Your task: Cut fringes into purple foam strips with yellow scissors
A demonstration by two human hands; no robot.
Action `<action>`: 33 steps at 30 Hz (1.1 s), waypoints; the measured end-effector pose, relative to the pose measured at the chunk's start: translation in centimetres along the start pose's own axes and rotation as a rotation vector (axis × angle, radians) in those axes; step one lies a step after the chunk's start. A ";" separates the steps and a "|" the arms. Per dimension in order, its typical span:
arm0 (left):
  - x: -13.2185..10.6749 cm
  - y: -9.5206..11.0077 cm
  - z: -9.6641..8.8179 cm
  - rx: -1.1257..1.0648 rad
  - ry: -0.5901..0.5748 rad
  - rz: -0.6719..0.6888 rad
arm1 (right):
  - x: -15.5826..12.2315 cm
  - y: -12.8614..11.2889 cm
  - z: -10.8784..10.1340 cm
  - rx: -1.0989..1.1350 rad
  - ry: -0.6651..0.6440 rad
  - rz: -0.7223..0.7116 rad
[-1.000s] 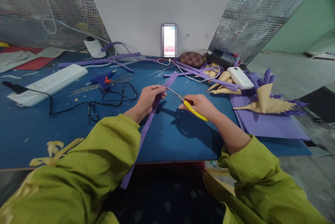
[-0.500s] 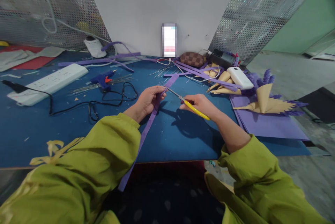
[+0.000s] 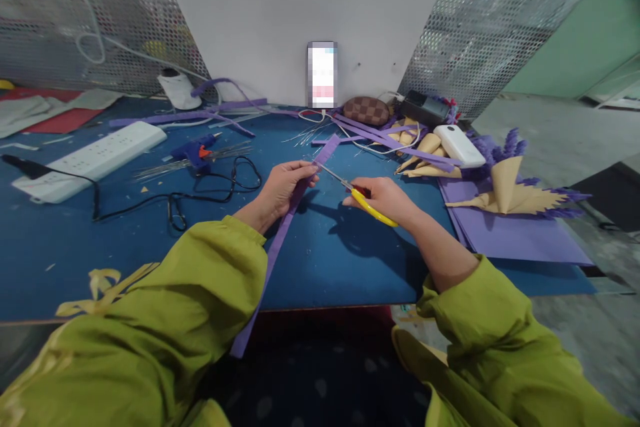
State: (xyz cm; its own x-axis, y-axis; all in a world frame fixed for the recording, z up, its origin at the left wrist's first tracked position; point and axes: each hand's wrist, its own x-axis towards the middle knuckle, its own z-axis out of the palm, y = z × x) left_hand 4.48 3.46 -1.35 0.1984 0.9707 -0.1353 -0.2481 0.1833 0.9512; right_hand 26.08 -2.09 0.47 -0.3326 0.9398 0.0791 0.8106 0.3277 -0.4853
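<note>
- Purple strip (image 3: 281,237) lay aslant through the middle of the frame, its upper end over the blue table (image 3: 320,267) and its lower end hanging past the front edge, at the lower centre.
- That tabletop, speckled with small pale scraps, ran across the middle of the frame from the left side toward the lower right.
- Behind it stood a plain grey panel (image 3: 280,20) at the upper centre, with perforated metal mesh (image 3: 465,27) on either side; a green wall (image 3: 575,40) and a grey floor (image 3: 535,120) showed at the right.
- Against the panel leaned a lit phone (image 3: 323,75), its screen blurred out, and just right of its foot sat a checkered pouch (image 3: 366,110).
- On the left of the frame I saw a white power strip (image 3: 95,162) and a blue glue gun (image 3: 189,151) lying by thin wires; on the right, a tan paper cone (image 3: 506,184) with purple sprigs rested on purple sheets (image 3: 530,237).
- As for its looks, the strip was flat, narrow and matt, straight-edged along most of its length.
- The left hand (image 3: 287,188) was clamped on it near its upper end, thumb and fingers pinching.
- The right hand (image 3: 380,199) was closed round yellow-handled scissors (image 3: 374,210), their tips at the strip beside the left fingertips; whether they bit into it, I could not tell.
</note>
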 end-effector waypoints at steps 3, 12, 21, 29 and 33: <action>0.0 0.0 0.1 0.017 0.020 0.033 | -0.1 -0.2 0.0 -0.002 -0.022 0.023; 0.1 -0.3 0.1 0.019 0.025 0.057 | -0.1 -0.4 0.2 -0.143 0.026 0.014; 0.0 -0.2 0.1 0.010 0.022 0.050 | -0.1 -0.4 0.2 -0.109 0.011 0.019; -0.1 -0.1 0.1 0.006 0.030 0.029 | -0.1 -0.5 0.2 -0.097 0.013 0.008; 0.0 -0.1 0.1 0.012 0.033 0.002 | -0.1 -0.5 0.1 -0.101 0.006 0.012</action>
State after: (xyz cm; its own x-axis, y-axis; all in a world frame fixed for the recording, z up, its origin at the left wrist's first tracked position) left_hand 4.58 3.40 -1.40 0.1662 0.9758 -0.1422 -0.2369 0.1795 0.9548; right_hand 25.63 -2.36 0.58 -0.3196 0.9442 0.0794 0.8591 0.3241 -0.3960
